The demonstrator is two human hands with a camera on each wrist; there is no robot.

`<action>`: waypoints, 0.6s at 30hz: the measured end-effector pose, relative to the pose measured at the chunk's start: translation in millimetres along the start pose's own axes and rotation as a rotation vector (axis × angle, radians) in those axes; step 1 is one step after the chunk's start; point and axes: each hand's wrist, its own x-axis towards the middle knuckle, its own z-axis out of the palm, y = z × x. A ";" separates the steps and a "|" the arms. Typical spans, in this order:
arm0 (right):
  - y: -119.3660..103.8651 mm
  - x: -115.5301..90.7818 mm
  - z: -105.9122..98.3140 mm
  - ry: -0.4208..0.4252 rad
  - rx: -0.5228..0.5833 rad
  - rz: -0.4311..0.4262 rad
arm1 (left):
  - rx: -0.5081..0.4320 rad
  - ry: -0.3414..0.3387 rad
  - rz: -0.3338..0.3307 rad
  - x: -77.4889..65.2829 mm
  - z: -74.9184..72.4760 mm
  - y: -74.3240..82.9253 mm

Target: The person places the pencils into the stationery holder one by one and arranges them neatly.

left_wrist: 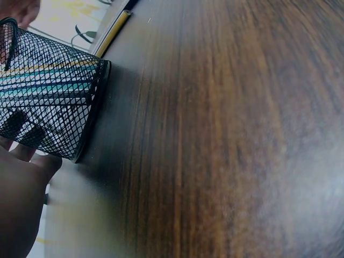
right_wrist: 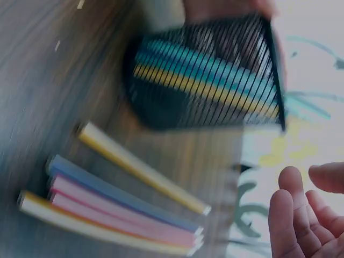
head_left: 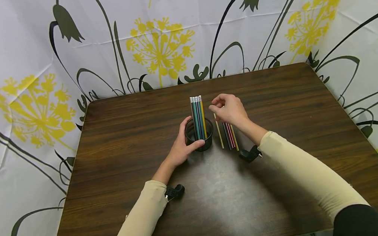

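left hand holds black mesh cup; teal, yellow pencils stand inside.

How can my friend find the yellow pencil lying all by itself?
On the brown table, find the black mesh cup held by the left hand. The yellow pencil lies just right of it. It lies alone, with a gap before the bunch of pencils farther right.

Dk brn wood-grain tbl, wht cloth behind w/ yel & dk-grn flwrs
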 end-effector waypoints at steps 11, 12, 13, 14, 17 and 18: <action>63.3 12.3 -8.4 0.013 -0.152 0.157 | 0.015 0.001 0.007 -0.8 0.8 -0.2; 67.6 12.2 -8.3 -0.001 -0.156 0.165 | 0.012 0.001 0.009 -0.5 0.8 -0.1; 71.3 12.0 -8.1 -0.012 -0.171 0.173 | 0.011 0.001 0.008 -0.3 0.9 0.0; 74.5 11.8 -7.8 -0.024 -0.181 0.182 | 0.011 0.000 0.010 -0.1 0.9 0.0; 81.9 11.8 -6.2 -0.047 -0.214 0.202 | 0.010 0.002 0.007 0.2 0.7 -0.3; 83.5 12.1 -5.8 -0.054 -0.224 0.207 | 0.008 0.001 0.008 0.1 0.7 -0.3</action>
